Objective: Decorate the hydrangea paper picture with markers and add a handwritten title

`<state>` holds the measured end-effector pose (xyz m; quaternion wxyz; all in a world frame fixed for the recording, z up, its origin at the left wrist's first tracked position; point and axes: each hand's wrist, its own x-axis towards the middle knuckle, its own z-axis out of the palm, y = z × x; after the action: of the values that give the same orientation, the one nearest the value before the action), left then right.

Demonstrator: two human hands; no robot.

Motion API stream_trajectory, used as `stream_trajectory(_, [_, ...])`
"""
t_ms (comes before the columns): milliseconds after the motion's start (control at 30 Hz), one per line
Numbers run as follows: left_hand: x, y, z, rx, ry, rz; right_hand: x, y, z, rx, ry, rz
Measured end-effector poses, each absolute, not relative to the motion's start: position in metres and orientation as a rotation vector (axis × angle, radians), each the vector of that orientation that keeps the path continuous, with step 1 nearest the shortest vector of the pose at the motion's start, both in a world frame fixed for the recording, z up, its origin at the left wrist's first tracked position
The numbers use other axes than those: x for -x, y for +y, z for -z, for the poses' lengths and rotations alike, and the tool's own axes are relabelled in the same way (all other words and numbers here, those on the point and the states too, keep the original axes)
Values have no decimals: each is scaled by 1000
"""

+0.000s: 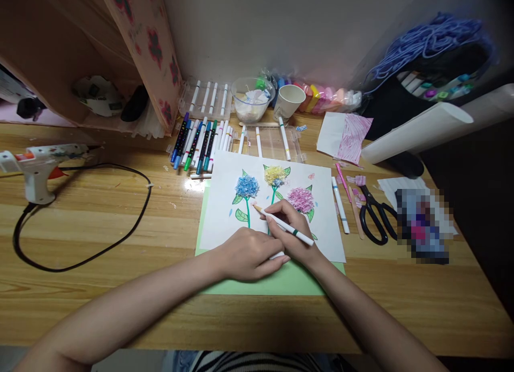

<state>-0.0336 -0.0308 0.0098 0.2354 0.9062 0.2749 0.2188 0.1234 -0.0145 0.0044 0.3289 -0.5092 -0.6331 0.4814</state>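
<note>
My right hand (pixel 292 230) is closed around a white marker (pixel 287 227) with a dark green band, its tan tip at the paper beside the blue flower's stem. My left hand (pixel 251 254) lies on the lower part of the paper with curled fingers; a small white end (pixel 277 255) shows at them, too hidden to name. Under both hands is a white sheet (pixel 219 200) on a green sheet (pixel 265 287). Blue (pixel 247 186), yellow (pixel 274 175) and pink (pixel 301 199) textured flowers stand on it, with drawn green stems and leaves.
Several markers (pixel 201 147) lie behind the sheet, near a plastic bowl (pixel 252 101) and paper cup (pixel 289 101). Scissors (pixel 375 217), a wooden stick (pixel 355 214) and another marker (pixel 340 205) are at right. A glue gun (pixel 38 171) with a looped cord (pixel 146 200) sits at left.
</note>
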Motion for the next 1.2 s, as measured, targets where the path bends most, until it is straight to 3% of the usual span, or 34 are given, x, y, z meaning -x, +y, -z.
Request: stream_trajectory(1200, [34,-31,-10,-2420,722,-533,-127,-14,1,1253,-1541,-1274])
